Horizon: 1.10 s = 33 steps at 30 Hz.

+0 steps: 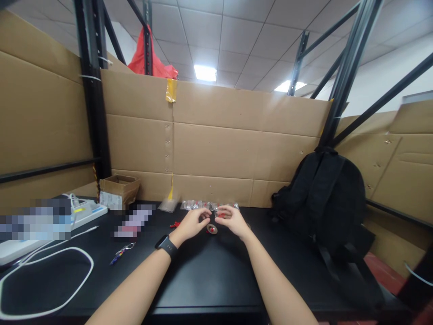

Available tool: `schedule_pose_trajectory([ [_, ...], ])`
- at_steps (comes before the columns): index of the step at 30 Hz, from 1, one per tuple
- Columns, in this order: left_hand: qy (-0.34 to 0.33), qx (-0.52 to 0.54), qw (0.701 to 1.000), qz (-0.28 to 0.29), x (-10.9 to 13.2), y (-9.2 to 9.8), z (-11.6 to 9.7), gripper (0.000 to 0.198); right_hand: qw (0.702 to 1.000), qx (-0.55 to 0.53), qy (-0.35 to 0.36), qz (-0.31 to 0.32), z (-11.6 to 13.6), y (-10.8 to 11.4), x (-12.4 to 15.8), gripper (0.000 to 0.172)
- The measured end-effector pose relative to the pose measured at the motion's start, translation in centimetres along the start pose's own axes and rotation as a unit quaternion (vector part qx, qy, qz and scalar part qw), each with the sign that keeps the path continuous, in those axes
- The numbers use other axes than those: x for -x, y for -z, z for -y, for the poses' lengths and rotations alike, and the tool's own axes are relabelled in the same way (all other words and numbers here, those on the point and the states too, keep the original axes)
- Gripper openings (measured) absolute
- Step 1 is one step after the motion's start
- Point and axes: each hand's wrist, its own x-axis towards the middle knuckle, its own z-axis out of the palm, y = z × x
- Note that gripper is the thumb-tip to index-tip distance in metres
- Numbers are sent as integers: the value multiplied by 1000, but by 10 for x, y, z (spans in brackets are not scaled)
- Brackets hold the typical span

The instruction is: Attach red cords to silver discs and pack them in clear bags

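Both of my hands hover over the far middle of the black table, facing each other with a gap between them. My left hand (195,222), with a dark watch on its wrist, has its fingers bent and apart, and nothing shows in it. My right hand (234,221) is likewise curved, thumb and fingers apart, with no held thing visible. Between and just below them lies a small round brownish ring (212,229) with red at its middle. Small red pieces (175,224) lie left of my left hand. Behind the hands runs a row of clear plastic packets (196,205), partly hidden by the fingers.
A black backpack (324,194) stands at the right. On the left are a power strip (89,214), a looped white cable (91,266), a keychain (122,253) and a small cardboard box (120,187). A clear bag (169,204) lies by the cardboard wall (216,149).
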Motion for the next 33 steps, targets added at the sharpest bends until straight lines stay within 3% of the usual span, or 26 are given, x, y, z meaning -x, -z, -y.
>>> schedule_pose_trajectory([
  [3,-17,15,999,-24,-2,-2,-11,20,996,-86,-18,8,9,-10,3,60],
  [8,-17,42,998,-38,-1,-6,-16,16,990,-135,-38,10,19,-21,9,61],
  [15,-1,23,995,-95,-3,-12,-12,10,992,-121,-23,-21,18,-23,7,72],
  [18,-3,10,996,-88,-3,-9,-12,10,993,-107,-10,-39,18,-24,6,82],
  [22,17,9,997,-71,-4,1,-6,15,993,-105,-13,-50,18,-23,5,80],
  [29,39,-19,996,-77,-4,24,10,18,995,-19,8,-101,18,4,-1,70],
  [33,46,-69,996,-10,0,47,23,18,971,195,39,-131,10,42,2,55],
])
